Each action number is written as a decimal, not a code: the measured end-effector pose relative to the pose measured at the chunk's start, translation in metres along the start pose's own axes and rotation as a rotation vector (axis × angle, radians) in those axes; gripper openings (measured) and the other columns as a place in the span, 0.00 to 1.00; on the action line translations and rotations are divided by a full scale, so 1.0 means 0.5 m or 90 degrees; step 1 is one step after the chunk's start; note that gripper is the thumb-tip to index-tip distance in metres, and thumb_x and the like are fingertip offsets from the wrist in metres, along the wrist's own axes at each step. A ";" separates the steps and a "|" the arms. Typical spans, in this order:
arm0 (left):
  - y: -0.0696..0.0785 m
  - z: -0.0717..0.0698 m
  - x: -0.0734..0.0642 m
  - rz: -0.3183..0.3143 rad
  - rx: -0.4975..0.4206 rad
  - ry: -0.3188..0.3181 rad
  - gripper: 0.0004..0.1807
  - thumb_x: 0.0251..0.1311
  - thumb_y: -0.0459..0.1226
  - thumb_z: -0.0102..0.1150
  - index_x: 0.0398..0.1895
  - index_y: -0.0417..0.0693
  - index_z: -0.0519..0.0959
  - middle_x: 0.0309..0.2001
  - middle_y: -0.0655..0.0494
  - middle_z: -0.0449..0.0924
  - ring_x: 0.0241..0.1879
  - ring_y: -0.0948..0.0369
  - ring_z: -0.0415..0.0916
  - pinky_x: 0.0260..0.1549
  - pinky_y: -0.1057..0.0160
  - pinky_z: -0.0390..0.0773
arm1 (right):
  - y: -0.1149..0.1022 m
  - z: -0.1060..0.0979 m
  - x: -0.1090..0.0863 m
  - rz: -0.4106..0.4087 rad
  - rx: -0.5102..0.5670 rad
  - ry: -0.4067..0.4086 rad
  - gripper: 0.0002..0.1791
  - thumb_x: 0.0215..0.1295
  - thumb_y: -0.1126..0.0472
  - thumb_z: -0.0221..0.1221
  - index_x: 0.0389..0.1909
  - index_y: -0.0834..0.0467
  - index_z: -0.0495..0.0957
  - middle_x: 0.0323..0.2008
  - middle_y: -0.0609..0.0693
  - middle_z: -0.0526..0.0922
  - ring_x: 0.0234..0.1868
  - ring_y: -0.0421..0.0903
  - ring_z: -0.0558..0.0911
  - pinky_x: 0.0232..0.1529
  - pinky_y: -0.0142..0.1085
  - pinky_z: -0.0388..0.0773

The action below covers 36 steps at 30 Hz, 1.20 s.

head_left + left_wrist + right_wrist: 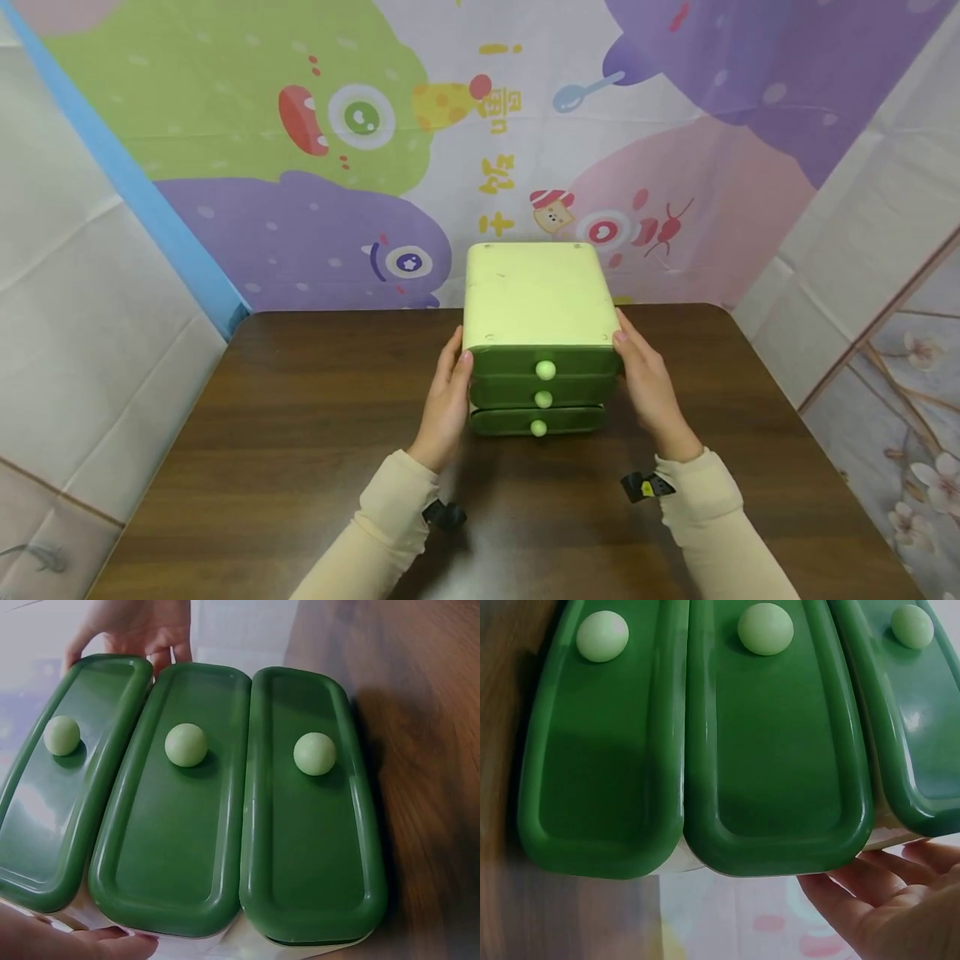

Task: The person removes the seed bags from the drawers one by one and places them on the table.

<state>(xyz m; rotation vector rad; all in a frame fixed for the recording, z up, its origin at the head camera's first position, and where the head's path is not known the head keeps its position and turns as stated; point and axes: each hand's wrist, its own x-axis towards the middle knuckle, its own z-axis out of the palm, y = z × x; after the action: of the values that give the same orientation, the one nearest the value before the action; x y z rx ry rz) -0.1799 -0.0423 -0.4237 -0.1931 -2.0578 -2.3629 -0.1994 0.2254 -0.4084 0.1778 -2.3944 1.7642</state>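
Note:
A small pale-green drawer cabinet [540, 296] with three dark-green drawer fronts [502, 363] stands at the table's back half, its front facing me. Each drawer bears a round light-green knob [545, 370]. My left hand [442, 412] holds its left side, thumb near the upper front corner. On the opposite side my right hand [654, 392] grips it, thumb likewise near the top corner. In the right wrist view the fingers [874, 881] bend against the cabinet's side, behind the drawer fronts. All three drawers look pushed in, a thin dark gap showing above the lowest front [502, 422].
The brown wooden table [315, 483] spreads around the cabinet. Right behind its back edge hangs a cartoon-monster cloth [360, 217]. Pale panels flank both sides, the right one [915, 417] printed with flowers. Black straps [446, 514] sit at both cream-sleeved wrists.

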 end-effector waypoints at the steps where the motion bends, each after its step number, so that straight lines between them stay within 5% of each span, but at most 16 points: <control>1: 0.001 -0.004 -0.003 -0.001 -0.004 0.004 0.31 0.77 0.50 0.38 0.79 0.58 0.49 0.78 0.56 0.49 0.75 0.55 0.50 0.72 0.47 0.54 | -0.001 0.004 -0.001 0.001 0.003 -0.004 0.30 0.78 0.47 0.42 0.77 0.50 0.53 0.77 0.48 0.54 0.77 0.46 0.52 0.75 0.49 0.50; 16: 0.014 -0.061 -0.041 0.012 -0.041 0.015 0.31 0.77 0.48 0.38 0.79 0.56 0.48 0.78 0.58 0.48 0.74 0.58 0.50 0.71 0.51 0.53 | -0.020 0.058 -0.018 -0.006 -0.029 -0.035 0.30 0.78 0.45 0.40 0.77 0.45 0.51 0.76 0.45 0.55 0.76 0.46 0.53 0.75 0.50 0.51; 21: 0.015 -0.076 -0.050 0.013 -0.019 0.021 0.31 0.77 0.48 0.37 0.79 0.55 0.49 0.78 0.58 0.49 0.74 0.59 0.49 0.69 0.52 0.53 | -0.027 0.072 -0.026 0.016 -0.013 -0.046 0.30 0.78 0.43 0.40 0.77 0.42 0.50 0.77 0.46 0.54 0.76 0.48 0.55 0.70 0.54 0.61; 24: 0.016 -0.082 -0.051 0.017 -0.004 0.025 0.30 0.77 0.48 0.37 0.79 0.55 0.50 0.78 0.59 0.49 0.73 0.59 0.49 0.67 0.53 0.53 | -0.029 0.077 -0.030 0.023 -0.018 -0.046 0.31 0.78 0.42 0.39 0.77 0.42 0.49 0.77 0.47 0.53 0.74 0.50 0.57 0.62 0.56 0.68; 36: 0.018 -0.090 -0.054 0.028 -0.011 0.014 0.29 0.78 0.47 0.37 0.78 0.54 0.51 0.77 0.59 0.52 0.74 0.60 0.49 0.68 0.52 0.53 | -0.028 0.082 -0.035 0.026 -0.009 -0.048 0.31 0.78 0.43 0.39 0.78 0.44 0.49 0.77 0.48 0.53 0.74 0.52 0.58 0.58 0.56 0.72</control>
<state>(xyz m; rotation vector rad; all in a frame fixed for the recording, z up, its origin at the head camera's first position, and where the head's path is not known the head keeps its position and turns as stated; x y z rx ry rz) -0.1566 -0.0902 -0.4235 -0.2091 -2.0025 -2.3477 -0.1820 0.1821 -0.4107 0.1978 -2.4790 1.7884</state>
